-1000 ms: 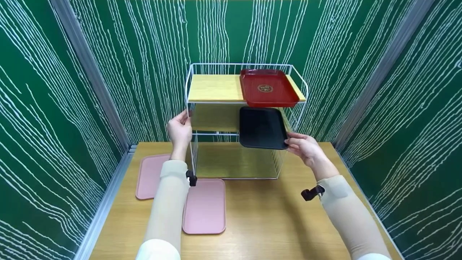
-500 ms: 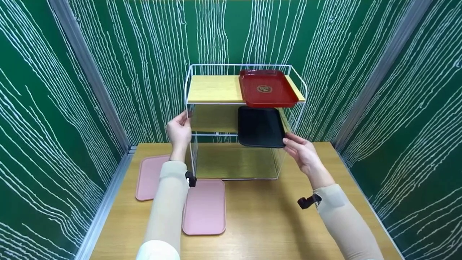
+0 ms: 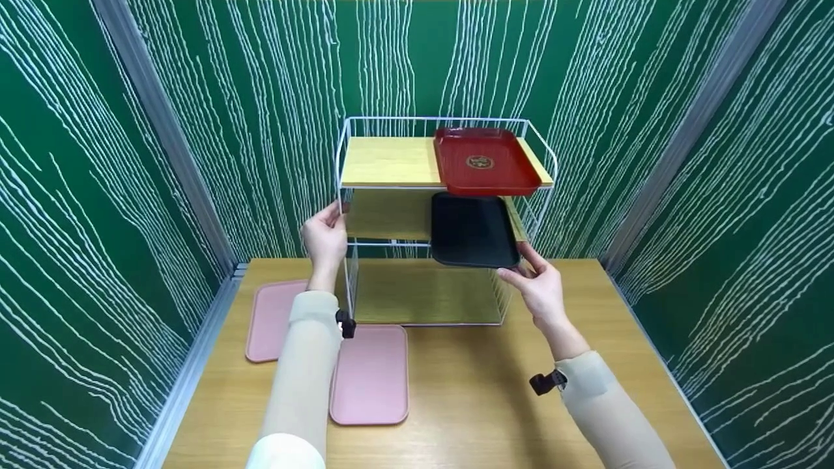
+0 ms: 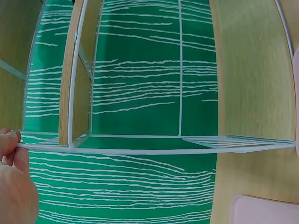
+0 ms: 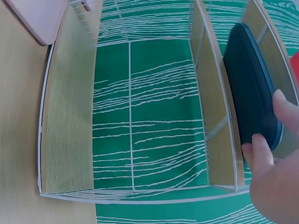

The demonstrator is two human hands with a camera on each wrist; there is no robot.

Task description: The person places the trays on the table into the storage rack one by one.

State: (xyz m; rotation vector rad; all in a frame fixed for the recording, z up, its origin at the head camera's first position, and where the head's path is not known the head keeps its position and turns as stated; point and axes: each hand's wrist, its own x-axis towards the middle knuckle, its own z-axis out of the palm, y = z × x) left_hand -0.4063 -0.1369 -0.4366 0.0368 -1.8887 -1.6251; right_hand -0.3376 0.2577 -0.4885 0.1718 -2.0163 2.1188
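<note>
A white wire rack with wooden shelves [image 3: 391, 159] stands at the back of the table. My left hand [image 3: 324, 238] grips the rack's left front upright, just below the top shelf; the left wrist view shows those fingertips [image 4: 10, 140] curled on the white wire. A black rounded-corner tray [image 3: 474, 231] sits on the middle shelf's right side, its front edge sticking out. My right hand [image 3: 542, 286] holds the tray's front right corner between thumb and fingers, as the right wrist view of the dark tray [image 5: 250, 84] also shows.
Above the black tray, a red tray with a gold emblem [image 3: 495, 169] overhangs the top shelf's front edge. Two pink trays lie on the wooden table [image 3: 469, 404]: one in front of the rack [image 3: 369, 384], another at its left [image 3: 270, 319]. Green walls enclose the table.
My right hand has shifted down and left around the black tray's corner, its thumb now nearer the front edge. The tray has barely moved. My left hand stays on the rack.
</note>
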